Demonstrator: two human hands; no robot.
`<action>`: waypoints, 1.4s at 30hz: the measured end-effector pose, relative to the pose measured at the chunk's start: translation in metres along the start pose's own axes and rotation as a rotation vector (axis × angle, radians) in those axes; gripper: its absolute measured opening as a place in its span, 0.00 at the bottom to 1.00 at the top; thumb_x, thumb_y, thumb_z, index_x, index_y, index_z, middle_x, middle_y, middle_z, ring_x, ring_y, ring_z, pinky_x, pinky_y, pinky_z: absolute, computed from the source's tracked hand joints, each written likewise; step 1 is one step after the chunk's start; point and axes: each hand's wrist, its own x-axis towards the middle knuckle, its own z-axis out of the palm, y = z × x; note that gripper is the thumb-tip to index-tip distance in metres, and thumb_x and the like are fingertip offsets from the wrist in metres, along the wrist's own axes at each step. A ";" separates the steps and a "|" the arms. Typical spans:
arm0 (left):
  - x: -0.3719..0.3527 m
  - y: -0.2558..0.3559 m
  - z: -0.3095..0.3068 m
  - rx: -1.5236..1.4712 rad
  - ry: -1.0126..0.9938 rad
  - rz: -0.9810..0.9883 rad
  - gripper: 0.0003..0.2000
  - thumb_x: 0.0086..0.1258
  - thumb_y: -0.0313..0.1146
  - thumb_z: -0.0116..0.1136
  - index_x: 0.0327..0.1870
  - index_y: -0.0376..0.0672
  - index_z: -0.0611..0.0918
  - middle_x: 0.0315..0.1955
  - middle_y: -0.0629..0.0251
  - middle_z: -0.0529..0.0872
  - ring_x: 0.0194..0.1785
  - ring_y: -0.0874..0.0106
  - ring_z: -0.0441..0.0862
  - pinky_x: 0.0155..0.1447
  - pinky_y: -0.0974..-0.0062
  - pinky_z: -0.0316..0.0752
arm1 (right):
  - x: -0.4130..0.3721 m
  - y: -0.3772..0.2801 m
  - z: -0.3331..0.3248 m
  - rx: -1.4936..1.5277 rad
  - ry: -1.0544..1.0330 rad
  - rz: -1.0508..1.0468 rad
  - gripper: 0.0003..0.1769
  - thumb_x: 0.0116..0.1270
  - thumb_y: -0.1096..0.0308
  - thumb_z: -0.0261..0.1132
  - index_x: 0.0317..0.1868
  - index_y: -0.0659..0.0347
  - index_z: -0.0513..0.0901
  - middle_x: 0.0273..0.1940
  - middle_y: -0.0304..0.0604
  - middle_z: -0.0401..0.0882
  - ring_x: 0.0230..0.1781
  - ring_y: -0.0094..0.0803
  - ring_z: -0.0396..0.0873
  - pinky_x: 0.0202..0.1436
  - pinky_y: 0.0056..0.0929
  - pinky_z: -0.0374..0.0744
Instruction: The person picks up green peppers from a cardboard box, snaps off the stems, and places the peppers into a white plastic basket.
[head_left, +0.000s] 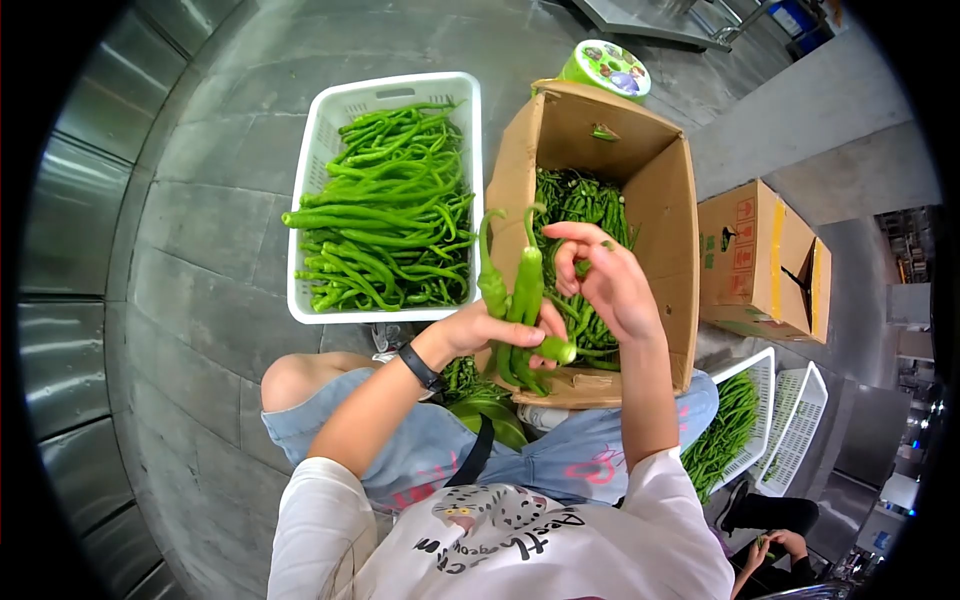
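Note:
My left hand (500, 332), with a black band on its wrist, is closed around several long green chili peppers (526, 290). Two of them point upward with curved stems, and the blunt end of another faces right. Just to the right, over the cardboard box (663, 240), is my right hand (612, 285). Its index finger stretches out and the other fingers bend loosely, with no pepper between them. A tiny green bit shows at its fingers. Inside the box lie many green peppers (590, 205), partly hidden by my hands.
On the floor at left stands a white crate (304, 190) heaped with long green peppers (400, 215). A round green tub (612, 70) sits behind the box. At right are a taped carton (765, 260), white baskets (795, 425) and another person's hands (775, 548). A green container (490, 420) is between my legs.

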 end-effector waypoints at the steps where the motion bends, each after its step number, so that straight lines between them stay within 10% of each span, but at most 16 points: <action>1: -0.002 0.004 0.001 -0.024 -0.057 -0.037 0.16 0.62 0.36 0.61 0.45 0.32 0.78 0.35 0.57 0.83 0.34 0.71 0.81 0.40 0.76 0.75 | 0.003 -0.001 0.002 0.001 -0.036 0.025 0.14 0.71 0.65 0.54 0.49 0.67 0.76 0.29 0.33 0.73 0.29 0.18 0.67 0.37 0.17 0.68; 12: 0.004 0.003 -0.004 -0.107 0.317 0.115 0.16 0.66 0.38 0.58 0.50 0.43 0.69 0.34 0.57 0.79 0.33 0.67 0.80 0.34 0.71 0.80 | -0.002 0.016 0.008 -0.213 0.328 0.059 0.15 0.73 0.60 0.52 0.31 0.60 0.76 0.22 0.30 0.70 0.21 0.14 0.63 0.23 0.14 0.59; 21: 0.003 -0.001 -0.007 -0.140 0.205 0.065 0.17 0.63 0.36 0.60 0.50 0.40 0.71 0.31 0.57 0.80 0.34 0.67 0.80 0.40 0.69 0.76 | -0.002 0.044 -0.018 0.990 -0.009 0.143 0.18 0.73 0.57 0.48 0.26 0.55 0.70 0.13 0.32 0.59 0.14 0.19 0.55 0.21 0.17 0.60; 26: 0.001 0.000 -0.007 -0.115 0.232 -0.017 0.17 0.65 0.35 0.59 0.50 0.38 0.72 0.32 0.58 0.80 0.37 0.68 0.80 0.41 0.69 0.77 | 0.000 0.019 -0.015 0.199 0.109 -0.022 0.15 0.70 0.60 0.52 0.47 0.62 0.76 0.31 0.33 0.73 0.24 0.20 0.65 0.29 0.18 0.65; 33: 0.006 0.012 0.003 -0.068 0.182 -0.055 0.17 0.65 0.32 0.59 0.52 0.38 0.72 0.38 0.57 0.81 0.40 0.68 0.81 0.45 0.74 0.78 | 0.013 0.001 0.007 -0.125 0.117 0.084 0.12 0.63 0.72 0.64 0.47 0.63 0.77 0.25 0.30 0.70 0.22 0.14 0.70 0.24 0.15 0.68; 42: 0.008 0.013 0.007 -0.069 0.385 -0.075 0.14 0.62 0.28 0.62 0.47 0.38 0.74 0.40 0.66 0.79 0.48 0.72 0.79 0.50 0.75 0.75 | 0.009 -0.029 0.038 -1.284 0.090 -0.532 0.15 0.45 0.71 0.73 0.36 0.60 0.82 0.24 0.40 0.73 0.25 0.33 0.70 0.29 0.28 0.71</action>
